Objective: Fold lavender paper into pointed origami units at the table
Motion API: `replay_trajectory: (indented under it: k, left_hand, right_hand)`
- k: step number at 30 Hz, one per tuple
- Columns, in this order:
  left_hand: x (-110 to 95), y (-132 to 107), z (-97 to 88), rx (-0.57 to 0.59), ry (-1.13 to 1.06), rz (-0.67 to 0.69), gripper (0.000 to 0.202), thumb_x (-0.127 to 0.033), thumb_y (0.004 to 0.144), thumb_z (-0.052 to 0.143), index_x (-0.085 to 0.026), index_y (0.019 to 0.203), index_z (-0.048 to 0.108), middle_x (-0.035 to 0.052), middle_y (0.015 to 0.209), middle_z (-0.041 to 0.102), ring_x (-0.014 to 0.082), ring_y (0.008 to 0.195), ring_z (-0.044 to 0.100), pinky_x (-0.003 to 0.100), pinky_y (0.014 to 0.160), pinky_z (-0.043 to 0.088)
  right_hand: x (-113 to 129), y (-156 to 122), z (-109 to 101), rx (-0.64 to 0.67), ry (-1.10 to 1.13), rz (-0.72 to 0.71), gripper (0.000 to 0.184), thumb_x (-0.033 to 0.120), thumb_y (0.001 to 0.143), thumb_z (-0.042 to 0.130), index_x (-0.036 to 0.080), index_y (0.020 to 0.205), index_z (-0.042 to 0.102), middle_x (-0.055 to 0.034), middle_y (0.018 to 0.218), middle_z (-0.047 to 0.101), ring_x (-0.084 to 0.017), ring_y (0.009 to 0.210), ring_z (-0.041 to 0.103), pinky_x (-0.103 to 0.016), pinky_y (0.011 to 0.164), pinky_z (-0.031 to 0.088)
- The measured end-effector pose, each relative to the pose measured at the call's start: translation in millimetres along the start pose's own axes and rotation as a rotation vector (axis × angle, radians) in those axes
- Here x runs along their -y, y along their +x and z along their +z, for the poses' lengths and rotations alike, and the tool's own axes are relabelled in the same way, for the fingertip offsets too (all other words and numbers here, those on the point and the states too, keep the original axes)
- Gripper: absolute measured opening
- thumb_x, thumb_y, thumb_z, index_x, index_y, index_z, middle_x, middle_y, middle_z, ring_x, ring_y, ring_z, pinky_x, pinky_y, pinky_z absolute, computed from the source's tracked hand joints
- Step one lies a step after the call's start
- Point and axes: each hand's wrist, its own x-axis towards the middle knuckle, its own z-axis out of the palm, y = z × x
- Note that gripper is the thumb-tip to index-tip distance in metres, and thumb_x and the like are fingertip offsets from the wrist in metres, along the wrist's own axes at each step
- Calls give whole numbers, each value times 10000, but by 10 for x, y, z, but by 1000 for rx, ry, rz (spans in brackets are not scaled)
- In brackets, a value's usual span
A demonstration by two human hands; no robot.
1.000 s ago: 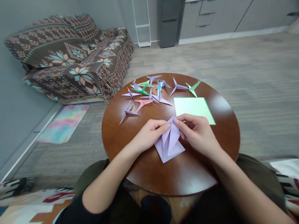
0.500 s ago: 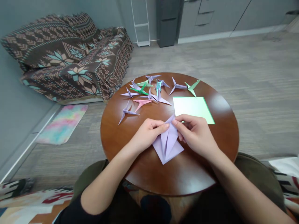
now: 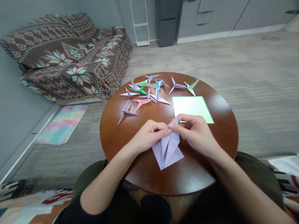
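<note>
At lower centre, a lilac origami sheet [image 3: 167, 152] is pinched by the left hand [image 3: 149, 137] and right hand [image 3: 195, 133]; its tip could be torn by uneven tugging.

place: home living room | throw-covered sofa [image 3: 70, 62] up-left of the fingers [image 3: 181, 128] | grey cabinets [image 3: 210, 18] far beyond them | floor mat [image 3: 62, 124] left

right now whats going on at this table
A person is folding a lilac paper on a round wooden table. The left hand and right hand pinch its upper point together, while the lower part rests on the tabletop. Several folded paper birds lie farther across the table, and a flat green sheet lies just beyond the right hand.
</note>
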Motion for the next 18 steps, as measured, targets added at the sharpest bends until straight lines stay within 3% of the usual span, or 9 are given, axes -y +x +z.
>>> replay_trajectory:
  k: [4,11,15,18]
  left_hand:
    - [-22,-6,7,10,38,10,444,-514,890,712,-97,736,716,32,740,621,143,715,504,268,703,383]
    - [-38,-22,31,-61,-18,-1,380,-463,881,735,-108,745,708,6,694,599,117,659,475,229,622,359]
    - [-33,-13,24,-69,-17,-6,362,-426,884,736,-102,723,715,5,678,602,106,643,470,218,607,355]
    - [-29,-15,21,-85,-2,-20,337,-404,887,735,-101,739,739,11,684,628,106,649,490,215,613,367]
  right_hand:
    - [12,4,-4,-24,22,11,300,395,737,888,161,701,705,57,523,482,-70,472,325,-235,450,228]
    - [10,10,-5,-55,89,2,270,352,708,904,146,710,729,30,580,579,-64,473,391,-220,441,266]
    - [-12,16,-5,-119,71,-41,222,337,754,865,149,737,748,11,629,627,-62,476,419,-216,436,272]
    - [-25,20,-22,-203,33,-91,172,315,819,806,158,769,757,34,571,580,-61,460,409,-214,433,271]
